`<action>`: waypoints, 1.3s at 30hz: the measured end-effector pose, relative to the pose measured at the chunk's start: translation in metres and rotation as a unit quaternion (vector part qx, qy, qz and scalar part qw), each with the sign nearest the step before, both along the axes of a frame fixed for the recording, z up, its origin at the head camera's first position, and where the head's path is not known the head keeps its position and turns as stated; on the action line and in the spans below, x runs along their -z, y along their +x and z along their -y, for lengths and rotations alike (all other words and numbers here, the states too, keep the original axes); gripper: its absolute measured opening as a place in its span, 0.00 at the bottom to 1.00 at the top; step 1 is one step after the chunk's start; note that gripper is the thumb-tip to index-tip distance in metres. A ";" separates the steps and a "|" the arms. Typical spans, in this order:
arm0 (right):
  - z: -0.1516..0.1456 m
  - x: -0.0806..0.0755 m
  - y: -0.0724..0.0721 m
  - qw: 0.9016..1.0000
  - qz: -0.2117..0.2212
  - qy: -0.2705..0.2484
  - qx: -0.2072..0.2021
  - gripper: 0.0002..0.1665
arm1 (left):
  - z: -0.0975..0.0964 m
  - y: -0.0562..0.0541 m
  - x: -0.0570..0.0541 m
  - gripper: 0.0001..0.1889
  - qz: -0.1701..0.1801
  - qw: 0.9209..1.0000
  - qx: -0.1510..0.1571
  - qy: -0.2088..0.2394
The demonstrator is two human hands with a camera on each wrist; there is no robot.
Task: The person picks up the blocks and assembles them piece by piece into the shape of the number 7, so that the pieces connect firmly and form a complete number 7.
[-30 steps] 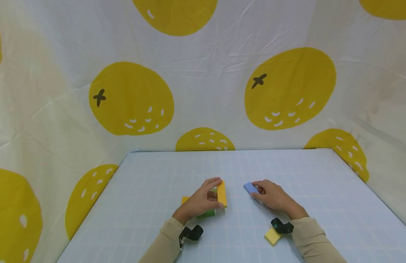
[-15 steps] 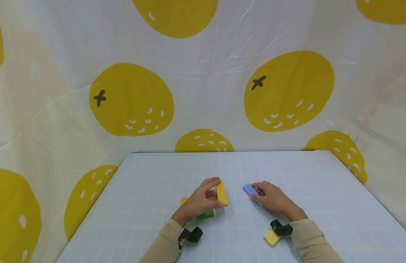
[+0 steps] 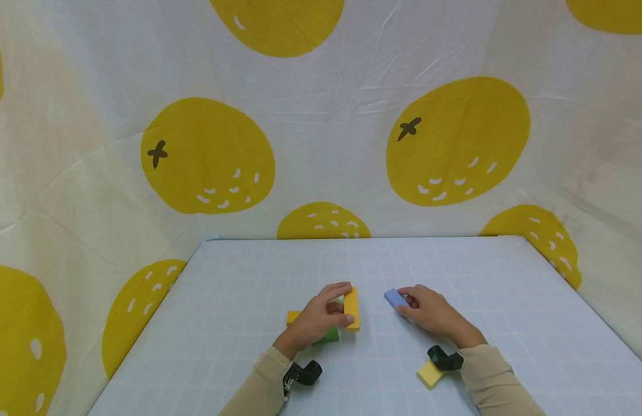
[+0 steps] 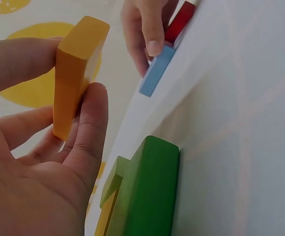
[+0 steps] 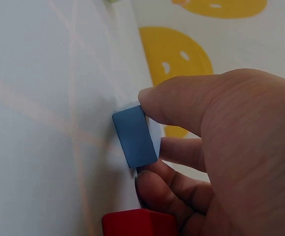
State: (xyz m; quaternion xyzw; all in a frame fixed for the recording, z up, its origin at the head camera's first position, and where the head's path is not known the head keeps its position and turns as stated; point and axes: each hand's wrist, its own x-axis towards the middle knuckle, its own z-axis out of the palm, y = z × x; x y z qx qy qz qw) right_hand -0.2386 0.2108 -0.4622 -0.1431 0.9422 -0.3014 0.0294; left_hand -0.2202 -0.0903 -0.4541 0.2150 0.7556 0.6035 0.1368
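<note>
My left hand (image 3: 318, 315) holds an orange rectangular block (image 3: 351, 309) between thumb and fingers. The left wrist view shows this block raised off the tabletop. Beneath and beside that hand lie a dark green block (image 4: 150, 191), a light green block (image 4: 114, 179) and another orange block (image 3: 292, 316), partly covered in the head view. To the right, my right hand (image 3: 432, 309) pinches a blue block (image 5: 135, 137) low over the table; whether it touches the surface is unclear. Close to those fingers is a red block (image 5: 137, 223), which the head view hides.
A pale yellow block (image 3: 430, 375) lies under the right wrist, partly covered by the wrist camera (image 3: 445, 358). The table (image 3: 248, 266) has a light blue checked cover. Behind it hangs a white curtain (image 3: 331, 144) with large yellow fruit shapes.
The orange block in my left hand has turned slightly and its near end has dropped a little. My right hand and the blue block have stayed nearly still.
</note>
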 end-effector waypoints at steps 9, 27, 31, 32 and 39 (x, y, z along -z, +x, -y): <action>0.000 0.002 0.000 1.000 -0.002 0.000 -0.007 0.28 | 0.002 0.008 0.000 0.35 0.014 1.000 0.019 -0.008; 0.002 -0.001 0.001 1.000 0.010 0.009 0.003 0.29 | 0.000 0.023 0.003 0.37 0.053 0.997 0.028 -0.054; 0.002 -0.003 0.002 1.000 0.011 0.011 0.004 0.29 | -0.003 0.026 0.002 0.37 0.038 0.996 0.029 -0.069; 0.002 -0.004 0.002 1.000 0.012 0.011 0.004 0.29 | -0.004 0.027 0.002 0.37 0.036 0.996 0.030 -0.073; 0.002 -0.005 0.002 1.000 0.017 0.007 0.006 0.29 | -0.009 0.029 0.004 0.35 0.036 0.994 0.042 -0.097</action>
